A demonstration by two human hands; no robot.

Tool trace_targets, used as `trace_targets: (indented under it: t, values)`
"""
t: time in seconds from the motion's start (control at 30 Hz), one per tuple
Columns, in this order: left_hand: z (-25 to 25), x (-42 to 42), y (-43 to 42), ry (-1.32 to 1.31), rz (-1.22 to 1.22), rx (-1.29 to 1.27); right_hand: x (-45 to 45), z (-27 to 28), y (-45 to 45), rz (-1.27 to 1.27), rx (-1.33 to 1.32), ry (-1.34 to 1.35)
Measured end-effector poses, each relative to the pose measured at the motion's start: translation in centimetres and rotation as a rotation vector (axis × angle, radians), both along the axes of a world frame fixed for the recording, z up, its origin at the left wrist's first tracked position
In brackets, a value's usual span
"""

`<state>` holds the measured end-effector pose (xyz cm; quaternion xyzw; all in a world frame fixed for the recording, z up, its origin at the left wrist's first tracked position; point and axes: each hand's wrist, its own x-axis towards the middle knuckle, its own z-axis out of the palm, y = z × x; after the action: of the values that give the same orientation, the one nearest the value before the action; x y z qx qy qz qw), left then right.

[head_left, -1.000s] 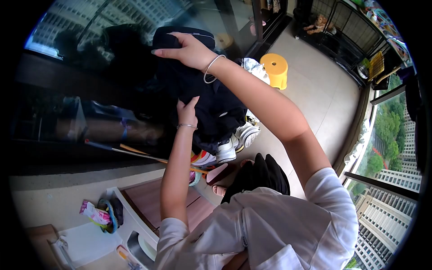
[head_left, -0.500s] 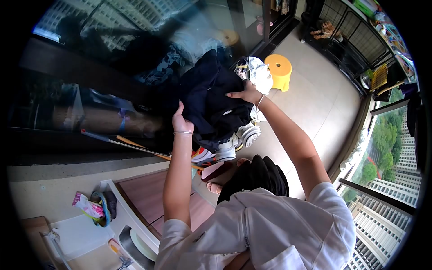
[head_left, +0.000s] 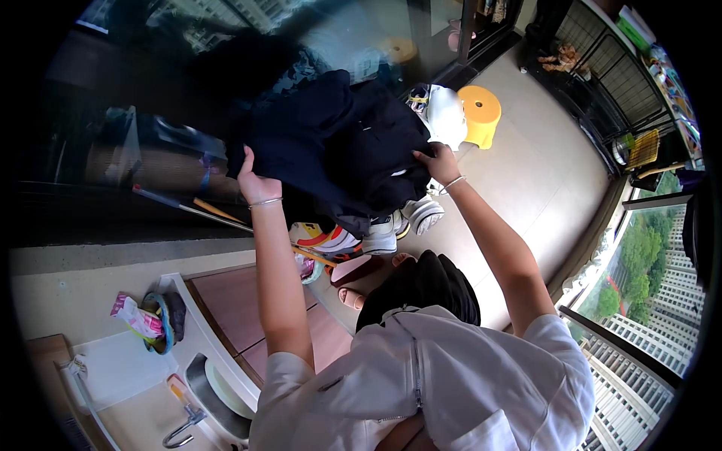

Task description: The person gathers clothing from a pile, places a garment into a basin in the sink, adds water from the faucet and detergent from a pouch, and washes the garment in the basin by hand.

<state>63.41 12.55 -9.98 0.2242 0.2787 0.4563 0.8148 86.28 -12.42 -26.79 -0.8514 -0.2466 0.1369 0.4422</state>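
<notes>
A dark navy-black garment (head_left: 301, 128) is stretched between my two hands, and its exact kind is hard to tell. My left hand (head_left: 259, 186) is closed on its left edge, thumb up, with the fingers hidden behind the cloth. On the other side, my right hand (head_left: 439, 163) pinches the dark cloth between thumb and fingers. White-soled sneakers (head_left: 381, 234) and a red, yellow and white shoe (head_left: 323, 236) show under the cloth. A white cloth-like item (head_left: 445, 119) lies just beyond my right hand.
A yellow stool (head_left: 480, 113) stands on the tiled floor past my right hand. Glass panels (head_left: 406, 30) run along the far left side. Thin poles (head_left: 188, 209) lean near my left forearm. A sink (head_left: 218, 398) is at lower left, and a wire cage (head_left: 609, 60) at upper right.
My left hand has moved left, pulling the garment wider. My right hand has shifted slightly right and still grips the cloth. The colourful shoe is more exposed.
</notes>
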Motion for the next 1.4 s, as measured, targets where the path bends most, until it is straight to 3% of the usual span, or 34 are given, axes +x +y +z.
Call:
trace_targets:
  t: [0.03,0.1,0.17,0.27,0.3,0.37,0.47,0.6,0.7,0.83,0.9,0.93,1.03,1.1,1.17,1.3,1.4]
  values:
    - [0.2,-1.3,0.7,-0.054,0.050,-0.006,-0.2,0.8,-0.2,-0.032,-0.048,-0.138]
    - [-1.0,-4.6,1.7,-0.062,0.145,-0.001,-0.4,2.3,-0.4,-0.033,-0.042,-0.060]
    - [-2.7,-7.5,1.6,-0.064,0.261,-0.056,-0.9,2.8,-0.6,-0.049,-0.042,-0.360]
    - [-6.5,-10.8,0.5,0.018,0.353,-0.114,-1.8,6.7,0.7,-0.018,0.093,-0.461]
    - [-7.5,-11.6,-0.2,0.048,0.376,-0.168,-2.4,7.1,1.4,0.081,0.202,-0.353]
    - [-12.0,-13.4,0.4,0.018,0.358,-0.231,-4.5,11.1,2.7,0.406,0.225,-0.384]
    - [-15.4,-14.0,-0.5,0.125,0.400,-0.383,-7.3,13.7,3.9,0.815,-0.041,-0.616]
    - [-16.8,-15.4,0.4,0.190,0.401,-0.335,-8.0,11.7,5.8,0.880,-0.235,-0.785]
    - [-16.6,-15.9,1.8,0.120,0.296,-0.282,-6.8,10.8,6.7,0.860,-0.284,-0.914]
    - [-12.5,-14.7,1.4,0.111,0.172,-0.246,-5.0,9.7,7.9,0.758,-0.316,-1.027]
    - [-10.6,-14.2,0.9,0.126,0.160,-0.213,-5.6,11.6,7.8,0.635,-0.270,-0.848]
    - [-10.3,-13.9,0.9,0.193,0.138,-0.138,-5.7,12.1,7.8,0.583,-0.230,-0.935]
    - [-10.1,-13.1,1.3,0.268,0.084,0.014,-4.1,9.4,7.9,0.677,-0.338,-0.814]
    - [-9.3,-12.2,1.3,0.274,0.048,0.089,-2.9,9.2,8.1,0.674,-0.251,-0.820]
    - [-7.9,-11.2,1.0,0.296,0.055,0.088,-2.6,9.9,8.2,0.502,-0.164,-0.559]
    - [-7.3,-10.3,1.6,0.297,0.026,0.128,-1.3,11.5,7.5,0.235,0.086,-0.479]
    - [-6.7,-10.2,1.8,0.313,0.025,0.081,1.4,12.3,6.9,0.093,0.392,-0.316]
